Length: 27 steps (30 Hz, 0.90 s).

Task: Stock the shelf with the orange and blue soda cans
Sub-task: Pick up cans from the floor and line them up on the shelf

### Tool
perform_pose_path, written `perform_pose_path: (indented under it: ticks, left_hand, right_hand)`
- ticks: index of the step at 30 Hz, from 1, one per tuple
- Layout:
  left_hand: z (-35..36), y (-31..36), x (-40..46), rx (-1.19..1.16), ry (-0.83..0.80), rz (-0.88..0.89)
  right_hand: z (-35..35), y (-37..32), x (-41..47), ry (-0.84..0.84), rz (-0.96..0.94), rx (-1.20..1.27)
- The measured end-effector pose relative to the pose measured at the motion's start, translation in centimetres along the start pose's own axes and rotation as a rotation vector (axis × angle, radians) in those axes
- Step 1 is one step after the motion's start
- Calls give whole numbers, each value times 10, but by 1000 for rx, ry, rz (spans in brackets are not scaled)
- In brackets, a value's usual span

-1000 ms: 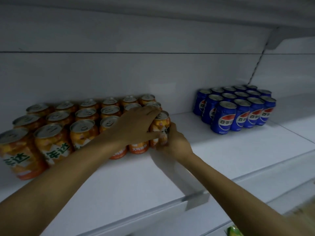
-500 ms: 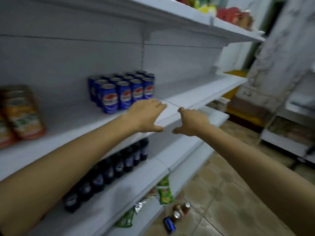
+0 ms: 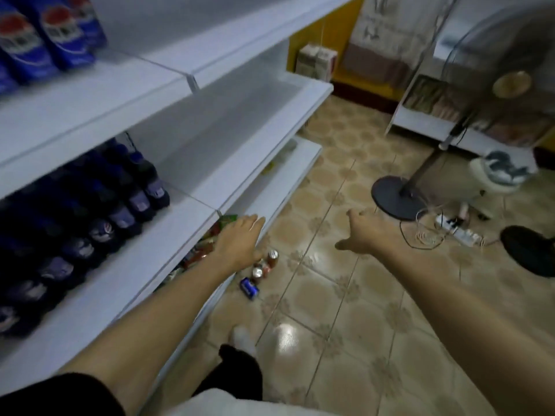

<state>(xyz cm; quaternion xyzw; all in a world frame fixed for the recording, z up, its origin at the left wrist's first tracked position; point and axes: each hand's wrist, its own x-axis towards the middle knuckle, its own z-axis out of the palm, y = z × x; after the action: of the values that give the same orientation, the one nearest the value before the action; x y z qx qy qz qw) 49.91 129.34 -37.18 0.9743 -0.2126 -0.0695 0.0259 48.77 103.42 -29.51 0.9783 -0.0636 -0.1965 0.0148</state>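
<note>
On the tiled floor (image 3: 345, 319) beside the shelf unit, a blue soda can (image 3: 249, 288) lies on its side and two or three orange cans (image 3: 265, 267) stand upright just beyond it. My left hand (image 3: 238, 243) reaches down above them with straight fingers, holding nothing. Out to the right over the floor, my right hand (image 3: 368, 235) is spread and holds nothing. Blue cans (image 3: 39, 40) stand on the upper shelf (image 3: 99, 94) at top left.
Dark bottles (image 3: 99, 223) line the middle shelf. Snack packets (image 3: 207, 244) lie on the bottom shelf. A standing fan (image 3: 396, 195), a power strip with cables (image 3: 453, 231) and a dark shoe (image 3: 530, 253) are on the floor to the right. My foot (image 3: 243, 340) is below.
The view swung from the orange cans on the shelf down to the floor. Both hands left the shelf and dropped toward the cans lying on the floor.
</note>
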Motion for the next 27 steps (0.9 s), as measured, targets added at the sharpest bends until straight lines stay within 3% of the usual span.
perform_pose_path:
  ticks: [8,12,18,21,24,27]
  left_hand:
    - [82,-11,60,-200,-186,-126]
    - [109,-21,88,-288,-341,-207]
    - [139,-37,130,-330,-501,-263]
    - [170,-41,158,-383,-483,-314]
    - [226,-41,198,-435,-282,-356]
    - [331,-49,237,-678,-339,-511]
  right_hand:
    - [99,-40,70,-271,-39,223]
    - [133,-33,95,-486,45,287]
    - [160,-14,155,-585,158,463]
    - [203,-16,200,-614,166,584]
    - [281,-24,261,-672,189,728]
    - [373,-41,325,-759,348,944]
